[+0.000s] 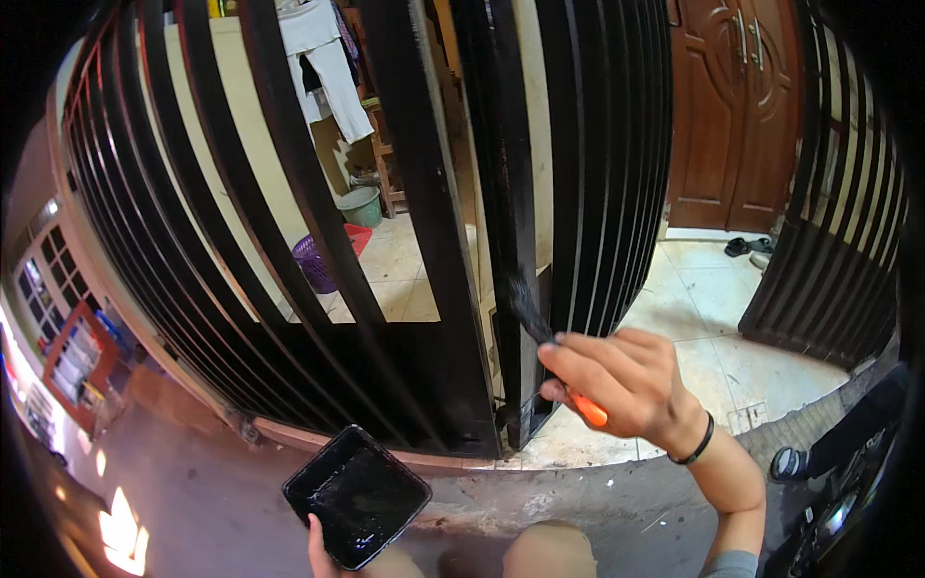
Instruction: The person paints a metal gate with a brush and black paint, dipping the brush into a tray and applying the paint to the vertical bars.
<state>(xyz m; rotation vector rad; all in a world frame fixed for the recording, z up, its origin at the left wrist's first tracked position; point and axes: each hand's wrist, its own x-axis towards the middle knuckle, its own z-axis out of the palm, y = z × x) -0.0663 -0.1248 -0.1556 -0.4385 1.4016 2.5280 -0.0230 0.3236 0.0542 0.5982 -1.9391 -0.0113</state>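
My right hand [621,380] is closed around a paintbrush [587,409] with an orange handle. Its dark, paint-coated bristles point up and lie against the edge of a black metal gate [515,193], or very close to it. Low on the left, my left hand [318,551] grips the rim of a square black tray [356,496]. Wet, glossy black paint coats the inside of the tray. Only the thumb side of that hand shows; the other fingers are hidden beneath the tray.
Behind the bars stand a purple basket [315,265] and a green bucket [360,207], with white trousers [332,72] hanging above. Brown double doors [732,116] and dark shoes [748,247] are at right. Another person's foot [790,464] rests at the lower right.
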